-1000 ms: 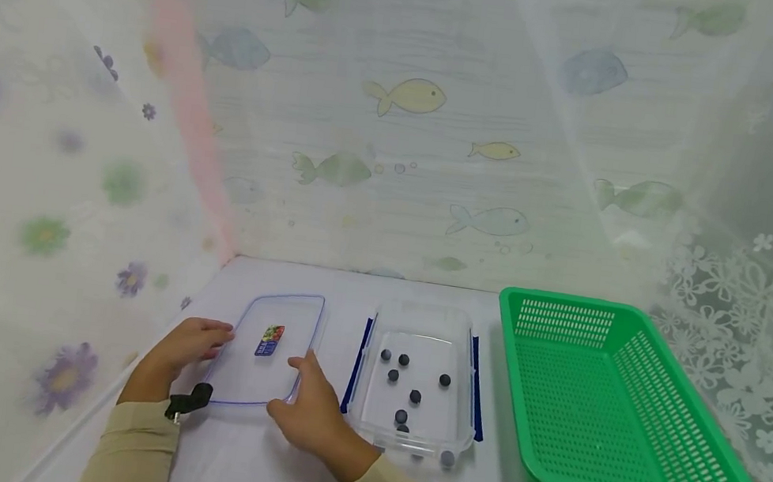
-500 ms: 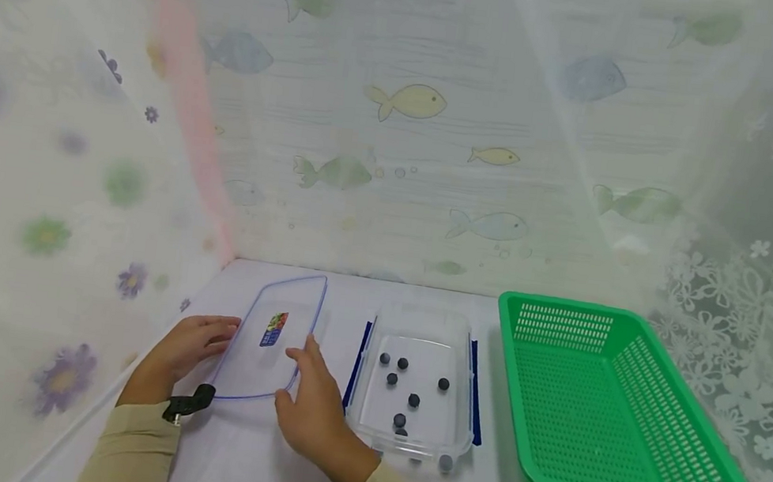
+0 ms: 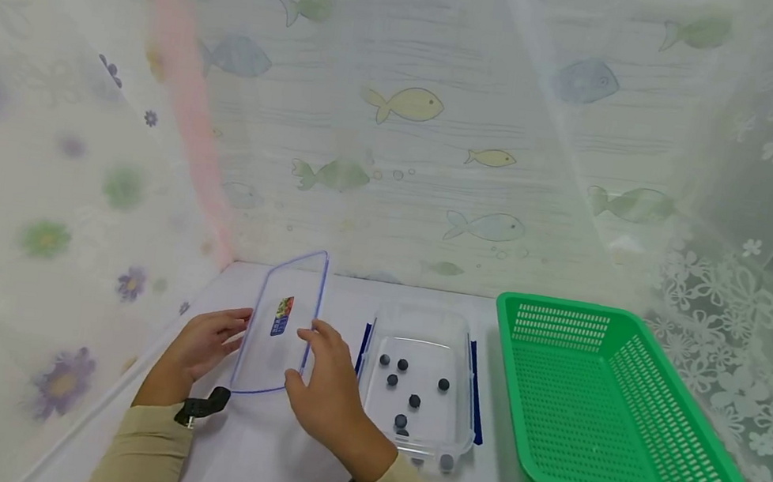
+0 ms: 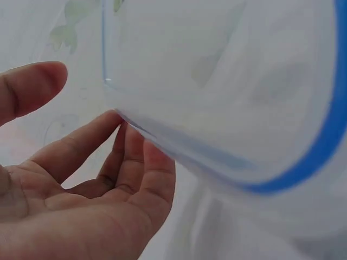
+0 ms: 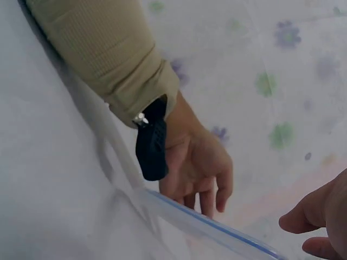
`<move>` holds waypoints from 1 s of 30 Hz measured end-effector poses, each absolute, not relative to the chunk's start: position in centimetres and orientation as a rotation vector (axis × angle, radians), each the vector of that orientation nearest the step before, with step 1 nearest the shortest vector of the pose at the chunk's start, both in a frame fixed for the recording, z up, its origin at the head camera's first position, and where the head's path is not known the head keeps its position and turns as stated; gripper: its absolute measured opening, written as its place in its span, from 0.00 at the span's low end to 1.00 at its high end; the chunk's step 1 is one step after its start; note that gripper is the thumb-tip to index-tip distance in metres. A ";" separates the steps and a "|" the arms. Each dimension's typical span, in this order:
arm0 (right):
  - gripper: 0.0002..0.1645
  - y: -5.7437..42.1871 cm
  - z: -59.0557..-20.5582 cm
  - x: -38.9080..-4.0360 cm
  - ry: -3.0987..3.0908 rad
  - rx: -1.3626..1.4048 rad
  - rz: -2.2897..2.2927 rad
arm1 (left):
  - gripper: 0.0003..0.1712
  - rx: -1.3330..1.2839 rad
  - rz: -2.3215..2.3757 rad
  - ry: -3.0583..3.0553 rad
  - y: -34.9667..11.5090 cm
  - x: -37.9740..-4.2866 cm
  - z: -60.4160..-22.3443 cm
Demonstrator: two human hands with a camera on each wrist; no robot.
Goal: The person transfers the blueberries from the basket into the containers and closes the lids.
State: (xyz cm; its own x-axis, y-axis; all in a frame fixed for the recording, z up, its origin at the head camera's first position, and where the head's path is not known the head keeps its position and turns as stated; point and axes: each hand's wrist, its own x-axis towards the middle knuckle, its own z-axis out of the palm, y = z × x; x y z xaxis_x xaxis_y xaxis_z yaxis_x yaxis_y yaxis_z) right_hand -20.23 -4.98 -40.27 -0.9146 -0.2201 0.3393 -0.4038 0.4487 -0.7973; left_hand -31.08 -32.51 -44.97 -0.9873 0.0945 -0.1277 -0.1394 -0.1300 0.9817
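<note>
A clear plastic container lid (image 3: 273, 359) with a blue sealing rim and a colourful label stands tilted up, its far side raised. My left hand (image 3: 209, 340) is at its left edge; in the left wrist view extended fingertips (image 4: 116, 116) touch the lid's edge while the thumb stays apart. With thumb and fingers, my right hand (image 3: 334, 390) holds the lid's right edge. Beside it sits a clear plastic container (image 3: 428, 341) with dark blue side clips. Several small, round, dark blueberry-like balls (image 3: 414, 401) are spread over its bottom.
A large green plastic basket (image 3: 595, 424) stands on the right of the white-covered table (image 3: 247, 456). Patterned sheer curtains (image 3: 397, 147) hang behind and along both sides. Black camera mounts (image 3: 203, 407) are strapped to both wrists.
The lid has tilted up from lying nearly flat, its far edge rising. Both hands have moved up with it, the left also slightly rightward. Container and basket have stayed put.
</note>
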 end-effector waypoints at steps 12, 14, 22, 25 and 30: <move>0.33 -0.3 -38.7 -22.1 -2.441 0.408 1.437 | 0.29 0.142 2.318 1.817 -28.0 -30.8 -43.5; 0.33 0.8 -38.4 -22.5 -2.443 0.355 1.426 | 0.30 0.182 2.304 1.824 -27.0 -30.8 -43.4; 0.34 4.9 -38.0 -23.1 -2.467 0.149 1.422 | 0.29 0.210 2.282 1.841 -23.5 -30.3 -43.5; 0.33 6.0 -38.0 -23.2 -2.490 0.121 1.394 | 0.28 0.216 2.262 1.866 -22.6 -30.1 -43.5; 0.37 7.8 -38.2 -23.4 -2.550 0.092 1.398 | 0.29 0.226 2.230 1.900 -21.7 -29.7 -43.5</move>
State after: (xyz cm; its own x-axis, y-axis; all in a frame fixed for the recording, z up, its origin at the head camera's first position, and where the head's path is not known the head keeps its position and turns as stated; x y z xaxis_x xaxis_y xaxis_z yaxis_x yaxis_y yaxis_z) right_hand -23.42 7.78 -38.24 -0.9712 0.0559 0.2315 -0.1651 0.5427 -0.8236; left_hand -29.69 -21.75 -43.48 -0.9678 0.2511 -0.0146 -0.0543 -0.1518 0.9869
